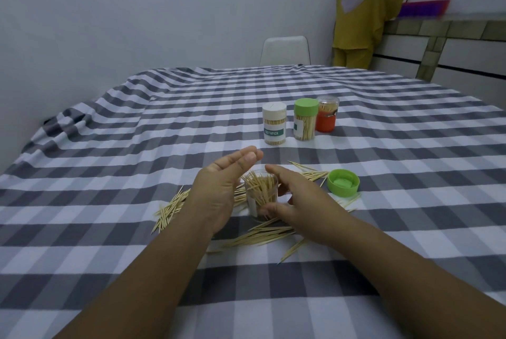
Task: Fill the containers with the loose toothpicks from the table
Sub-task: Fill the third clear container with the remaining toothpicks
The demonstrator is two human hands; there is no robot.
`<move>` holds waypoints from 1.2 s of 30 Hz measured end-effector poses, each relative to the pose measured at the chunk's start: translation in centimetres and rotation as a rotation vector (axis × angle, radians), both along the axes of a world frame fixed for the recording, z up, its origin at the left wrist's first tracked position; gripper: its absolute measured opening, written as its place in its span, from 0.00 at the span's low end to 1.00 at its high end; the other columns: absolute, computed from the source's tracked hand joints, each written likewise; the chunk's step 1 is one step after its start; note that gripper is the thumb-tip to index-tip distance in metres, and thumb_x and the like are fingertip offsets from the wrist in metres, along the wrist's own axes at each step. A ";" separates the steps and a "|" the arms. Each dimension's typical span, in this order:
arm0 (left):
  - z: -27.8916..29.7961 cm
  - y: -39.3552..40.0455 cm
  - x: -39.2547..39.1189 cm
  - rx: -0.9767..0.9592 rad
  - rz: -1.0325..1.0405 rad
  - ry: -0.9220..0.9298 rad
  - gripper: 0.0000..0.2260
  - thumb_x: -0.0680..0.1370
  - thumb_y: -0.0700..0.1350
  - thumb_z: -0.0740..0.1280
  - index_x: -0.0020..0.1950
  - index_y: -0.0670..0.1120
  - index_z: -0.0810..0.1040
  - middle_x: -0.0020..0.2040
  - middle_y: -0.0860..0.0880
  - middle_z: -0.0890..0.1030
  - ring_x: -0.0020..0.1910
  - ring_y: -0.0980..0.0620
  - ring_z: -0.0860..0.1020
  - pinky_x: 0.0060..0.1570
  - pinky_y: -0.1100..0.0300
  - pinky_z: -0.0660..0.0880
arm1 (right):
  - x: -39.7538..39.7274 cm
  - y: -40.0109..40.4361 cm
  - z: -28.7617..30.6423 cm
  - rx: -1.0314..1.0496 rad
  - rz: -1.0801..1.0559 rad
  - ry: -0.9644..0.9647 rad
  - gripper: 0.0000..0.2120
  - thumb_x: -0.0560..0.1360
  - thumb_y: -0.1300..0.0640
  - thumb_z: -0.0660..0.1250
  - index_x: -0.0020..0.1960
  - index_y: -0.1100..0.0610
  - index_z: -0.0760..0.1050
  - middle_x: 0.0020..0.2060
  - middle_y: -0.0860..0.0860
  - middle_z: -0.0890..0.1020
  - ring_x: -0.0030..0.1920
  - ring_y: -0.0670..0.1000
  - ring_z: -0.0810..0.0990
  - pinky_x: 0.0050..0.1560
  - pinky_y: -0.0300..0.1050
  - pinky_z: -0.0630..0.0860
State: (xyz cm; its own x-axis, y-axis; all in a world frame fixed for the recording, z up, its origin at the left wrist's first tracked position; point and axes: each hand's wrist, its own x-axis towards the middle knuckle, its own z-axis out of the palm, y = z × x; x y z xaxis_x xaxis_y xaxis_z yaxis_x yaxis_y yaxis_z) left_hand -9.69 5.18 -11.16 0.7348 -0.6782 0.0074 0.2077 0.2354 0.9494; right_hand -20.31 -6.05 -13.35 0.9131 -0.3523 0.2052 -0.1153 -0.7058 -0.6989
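open jar (260, 196): light and tippy, bristling with toothpicks; best gripped low around its wall.
left hand (219, 188): fingers straight, beside it.
right hand (294, 201): thumb and fingers curled round the jar.
loose toothpicks (262, 237): thin, snappable; pinch them in bundles.

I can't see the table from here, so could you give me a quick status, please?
Left hand open beside open jar; right hand steadying it. Jar part-filled. Loose toothpicks remain; green lid off.

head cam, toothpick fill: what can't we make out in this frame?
- Open container: base and lower wall hidden by the left hand and right hand.
- Right hand's grip on it: contact unclear; fingers partly hidden behind the container.
- Orange container: left side hidden by the green-lidded container; label too small.
- Loose toothpicks: some hidden under the hands and forearms; count impossible.
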 end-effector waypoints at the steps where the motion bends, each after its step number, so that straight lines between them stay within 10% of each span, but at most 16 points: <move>1: 0.0 0.1 0.3 0.029 0.004 -0.047 0.12 0.66 0.48 0.69 0.47 0.46 0.82 0.48 0.50 0.85 0.56 0.52 0.80 0.52 0.56 0.77 | -0.1 0.0 0.1 -0.009 -0.004 0.011 0.35 0.72 0.50 0.71 0.74 0.47 0.58 0.64 0.45 0.72 0.58 0.43 0.72 0.61 0.45 0.72; 4: 0.1 0.8 1.2 0.172 0.021 -0.232 0.14 0.71 0.56 0.66 0.49 0.50 0.83 0.51 0.52 0.84 0.58 0.54 0.79 0.67 0.51 0.66 | -0.5 -0.3 0.8 -0.030 -0.006 0.064 0.35 0.73 0.50 0.70 0.74 0.46 0.57 0.60 0.44 0.72 0.53 0.40 0.71 0.55 0.38 0.71; 10: -0.3 1.9 2.5 0.857 -0.080 -0.911 0.22 0.79 0.52 0.64 0.72 0.54 0.67 0.70 0.54 0.70 0.67 0.54 0.70 0.61 0.62 0.64 | -1.3 -1.5 1.9 0.021 -0.026 0.162 0.34 0.71 0.52 0.72 0.72 0.45 0.60 0.44 0.35 0.69 0.44 0.38 0.73 0.49 0.36 0.73; 20: -1.9 -1.2 1.7 1.125 -0.152 -1.183 0.22 0.81 0.49 0.59 0.75 0.53 0.61 0.71 0.46 0.69 0.68 0.45 0.69 0.67 0.53 0.67 | -1.6 -2.3 2.4 0.049 -0.042 0.212 0.34 0.70 0.53 0.73 0.71 0.46 0.61 0.44 0.36 0.71 0.46 0.38 0.73 0.43 0.30 0.71; 25: -1.2 -4.1 2.1 1.563 -0.260 -1.312 0.21 0.79 0.45 0.64 0.72 0.49 0.66 0.67 0.44 0.72 0.64 0.45 0.72 0.62 0.54 0.69 | -1.5 -2.2 2.2 0.028 -0.057 0.199 0.34 0.71 0.54 0.72 0.72 0.46 0.61 0.43 0.34 0.70 0.44 0.38 0.73 0.40 0.29 0.70; 36: 0.6 -2.8 2.0 1.298 -0.047 -1.167 0.20 0.80 0.38 0.60 0.72 0.47 0.66 0.66 0.42 0.73 0.63 0.44 0.73 0.59 0.56 0.70 | -1.7 -1.7 2.2 0.032 -0.042 0.176 0.33 0.72 0.53 0.71 0.73 0.46 0.59 0.53 0.42 0.71 0.44 0.40 0.72 0.43 0.31 0.71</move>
State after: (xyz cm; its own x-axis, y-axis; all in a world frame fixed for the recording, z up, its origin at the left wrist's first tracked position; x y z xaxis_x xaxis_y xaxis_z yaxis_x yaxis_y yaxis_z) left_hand -7.73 2.38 -10.55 0.7213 -0.6911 -0.0458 -0.6798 -0.7190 0.1442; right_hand -22.00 -7.80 -11.20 0.9183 -0.3947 0.0313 -0.2669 -0.6756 -0.6873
